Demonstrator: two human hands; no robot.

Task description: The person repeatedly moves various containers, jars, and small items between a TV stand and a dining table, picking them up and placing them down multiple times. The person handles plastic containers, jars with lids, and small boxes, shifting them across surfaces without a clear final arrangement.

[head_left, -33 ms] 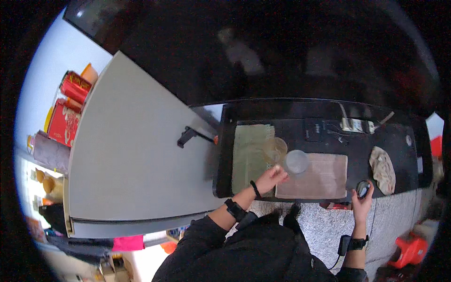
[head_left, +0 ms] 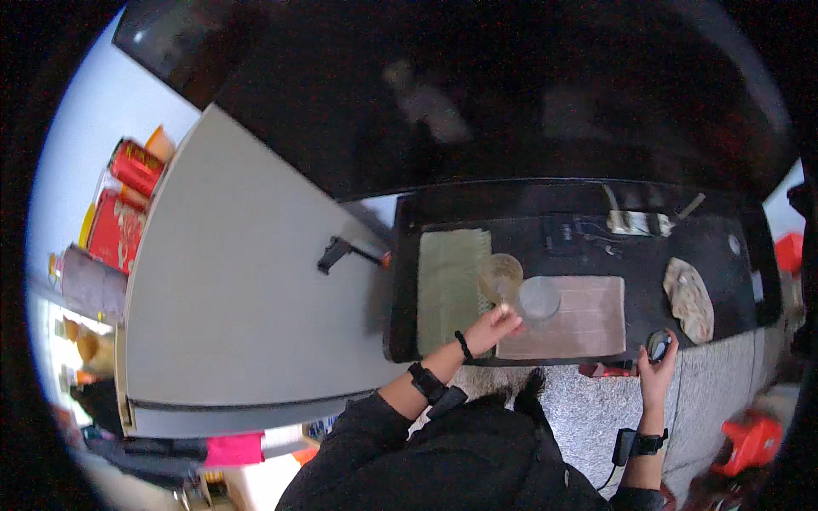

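Observation:
My left hand (head_left: 494, 329) has its fingertips pinched together just below a yellowish see-through bowl (head_left: 499, 274). Whatever is in that pinch, if anything, is too small to make out. A whitish see-through round container (head_left: 539, 299) sits to the right of the bowl, on the upper left of a pinkish-brown cloth (head_left: 584, 328). Under the bowl's left side lies a green fringed cloth (head_left: 447, 285). At the table's front edge, my right hand (head_left: 655, 368) is closed around a small dark round object (head_left: 659, 344) with a shiny face; its kind is unclear.
The black table (head_left: 626, 266) has a raised rim. A crumpled beige cloth (head_left: 688, 298) lies at its right. Toward the back are a power strip (head_left: 637, 223) with cables and a dark box (head_left: 561, 234). A large grey-white cabinet (head_left: 247, 281) stands at left; a red object (head_left: 750, 444) is at lower right.
The whole view has shifted slightly, so the table and its things appear a little further left. Both hands keep nearly the same poses.

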